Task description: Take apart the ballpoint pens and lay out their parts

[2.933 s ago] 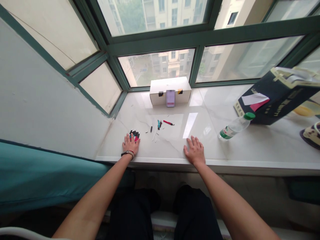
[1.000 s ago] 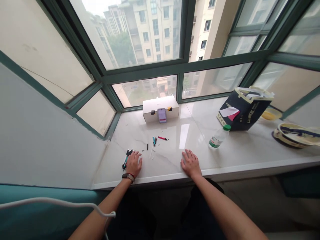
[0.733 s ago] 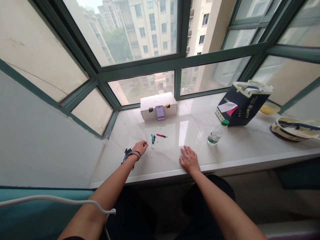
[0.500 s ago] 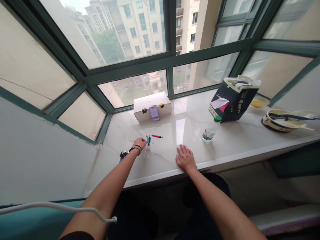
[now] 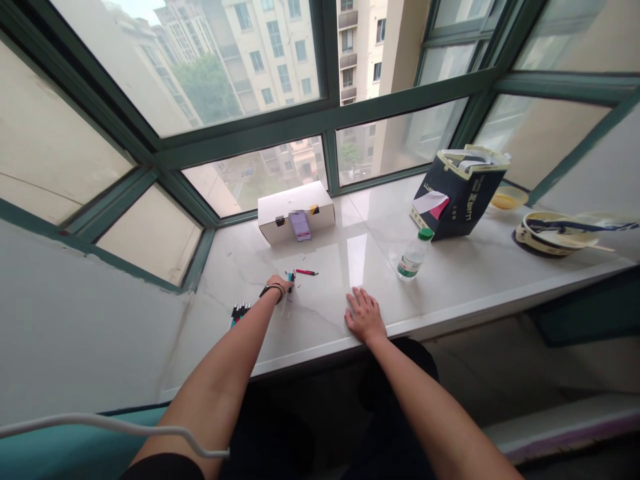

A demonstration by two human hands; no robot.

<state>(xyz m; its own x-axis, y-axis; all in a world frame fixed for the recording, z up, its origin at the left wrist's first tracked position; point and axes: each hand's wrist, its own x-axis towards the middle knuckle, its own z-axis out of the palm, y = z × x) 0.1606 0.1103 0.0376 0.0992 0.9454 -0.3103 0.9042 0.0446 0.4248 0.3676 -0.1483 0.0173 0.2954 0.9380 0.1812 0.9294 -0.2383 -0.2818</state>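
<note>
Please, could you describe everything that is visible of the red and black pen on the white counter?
The slim red and black pen is straight and looks like plastic. Most of its length is red; the end toward the picture's right is black. It lies flat on the glossy white, grey-veined counter, to the right of the person's left hand, close to small teal and black pen-like pieces. No hand touches it. Any markings are too small to tell.

The left hand (image 5: 280, 283) is at some teal and black pen parts (image 5: 291, 277), near a red pen (image 5: 307, 272). The right hand (image 5: 366, 317) rests flat on the white counter (image 5: 323, 317)
</note>
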